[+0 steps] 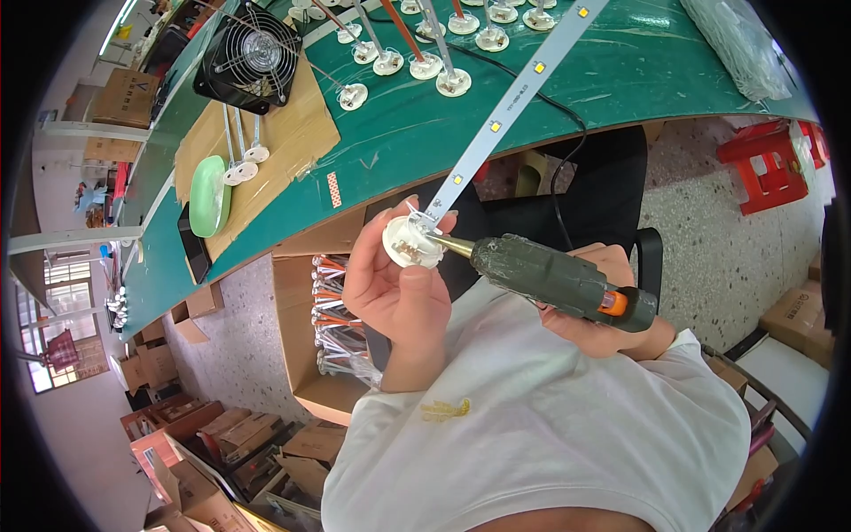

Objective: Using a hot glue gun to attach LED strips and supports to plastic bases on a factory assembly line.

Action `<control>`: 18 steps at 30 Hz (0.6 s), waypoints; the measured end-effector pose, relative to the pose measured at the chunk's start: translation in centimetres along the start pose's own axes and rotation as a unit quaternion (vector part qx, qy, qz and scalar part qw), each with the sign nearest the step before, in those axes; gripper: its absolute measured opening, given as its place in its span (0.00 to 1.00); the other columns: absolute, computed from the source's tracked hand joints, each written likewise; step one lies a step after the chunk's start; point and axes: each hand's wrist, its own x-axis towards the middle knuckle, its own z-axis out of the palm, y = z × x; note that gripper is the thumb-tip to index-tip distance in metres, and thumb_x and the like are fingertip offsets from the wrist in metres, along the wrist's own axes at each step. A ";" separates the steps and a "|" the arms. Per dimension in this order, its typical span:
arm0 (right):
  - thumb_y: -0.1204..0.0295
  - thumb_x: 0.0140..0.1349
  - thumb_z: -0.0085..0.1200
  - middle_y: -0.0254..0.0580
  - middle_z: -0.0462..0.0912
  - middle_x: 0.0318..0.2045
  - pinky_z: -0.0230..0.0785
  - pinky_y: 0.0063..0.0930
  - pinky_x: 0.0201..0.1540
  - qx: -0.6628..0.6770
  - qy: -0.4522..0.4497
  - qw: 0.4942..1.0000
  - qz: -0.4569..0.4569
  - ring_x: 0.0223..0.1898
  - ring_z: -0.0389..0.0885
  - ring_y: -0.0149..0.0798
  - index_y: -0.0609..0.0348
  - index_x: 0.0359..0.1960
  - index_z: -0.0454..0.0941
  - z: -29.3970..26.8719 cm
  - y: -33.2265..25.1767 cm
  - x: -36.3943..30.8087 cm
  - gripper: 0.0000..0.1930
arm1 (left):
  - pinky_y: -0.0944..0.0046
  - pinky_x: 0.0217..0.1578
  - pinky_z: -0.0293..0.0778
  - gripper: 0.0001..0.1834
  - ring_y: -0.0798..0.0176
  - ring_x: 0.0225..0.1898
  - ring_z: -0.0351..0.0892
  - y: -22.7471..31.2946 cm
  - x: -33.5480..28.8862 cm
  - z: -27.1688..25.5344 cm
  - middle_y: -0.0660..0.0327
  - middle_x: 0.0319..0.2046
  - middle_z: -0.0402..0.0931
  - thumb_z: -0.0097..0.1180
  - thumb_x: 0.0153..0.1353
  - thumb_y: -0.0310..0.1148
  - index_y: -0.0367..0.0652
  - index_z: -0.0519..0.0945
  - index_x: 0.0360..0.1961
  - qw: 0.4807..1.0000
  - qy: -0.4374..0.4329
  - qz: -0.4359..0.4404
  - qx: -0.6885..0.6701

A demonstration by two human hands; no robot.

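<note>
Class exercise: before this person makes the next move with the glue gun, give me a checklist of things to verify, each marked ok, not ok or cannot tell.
1. Left hand supports the white round base: ok.
2. LED strip shows its LED face to the camera: ok.
3. Right hand grips the glue gun: ok.
4. Nozzle points at the spot where strip and base meet: ok; whether it touches, cannot tell.
5. Glue gun is hot: cannot tell; heat does not show.
6. Black cable feeds the glue gun: cannot tell; it drops over the edge of the green bench and its lower end is hidden.
</note>
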 end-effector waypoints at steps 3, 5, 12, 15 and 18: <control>0.75 0.46 0.65 0.40 0.77 0.18 0.67 0.26 0.19 0.021 0.008 1.000 -0.006 0.16 0.75 0.44 0.63 0.25 0.76 0.1 0.2 -0.2 0.09 | 0.45 0.46 0.80 0.25 0.46 0.48 0.79 0.3 0.2 0.3 0.39 0.48 0.74 0.54 0.62 0.30 0.24 0.66 0.56 0.999 0.000 -0.027 -0.032; 0.76 0.46 0.65 0.40 0.77 0.18 0.67 0.26 0.19 0.020 0.010 1.000 -0.003 0.16 0.75 0.44 0.63 0.25 0.76 0.1 0.2 -0.2 0.09 | 0.46 0.45 0.81 0.25 0.46 0.45 0.80 0.4 0.3 0.4 0.40 0.48 0.74 0.53 0.63 0.32 0.24 0.66 0.56 0.997 -0.004 -0.048 -0.055; 0.76 0.47 0.64 0.40 0.76 0.18 0.65 0.26 0.19 0.018 0.005 0.999 0.028 0.16 0.74 0.42 0.63 0.27 0.77 -0.1 -0.2 -0.1 0.08 | 0.52 0.40 0.83 0.29 0.47 0.40 0.82 0.7 0.4 0.1 0.43 0.44 0.77 0.48 0.68 0.42 0.22 0.66 0.55 0.989 0.016 -0.130 -0.073; 0.75 0.47 0.64 0.40 0.76 0.18 0.65 0.26 0.19 0.009 -0.012 1.000 0.021 0.16 0.74 0.42 0.63 0.28 0.78 -0.2 0.1 -0.3 0.08 | 0.56 0.39 0.84 0.28 0.49 0.43 0.82 0.9 0.4 0.4 0.43 0.43 0.77 0.45 0.69 0.42 0.21 0.67 0.54 0.983 0.012 -0.151 -0.098; 0.75 0.47 0.64 0.40 0.76 0.18 0.65 0.25 0.19 0.016 -0.007 0.999 0.029 0.16 0.74 0.41 0.63 0.29 0.78 -0.2 -0.1 -0.1 0.09 | 0.60 0.37 0.84 0.28 0.50 0.46 0.80 0.9 0.4 0.1 0.43 0.42 0.78 0.44 0.69 0.43 0.21 0.68 0.53 0.971 0.028 -0.189 -0.140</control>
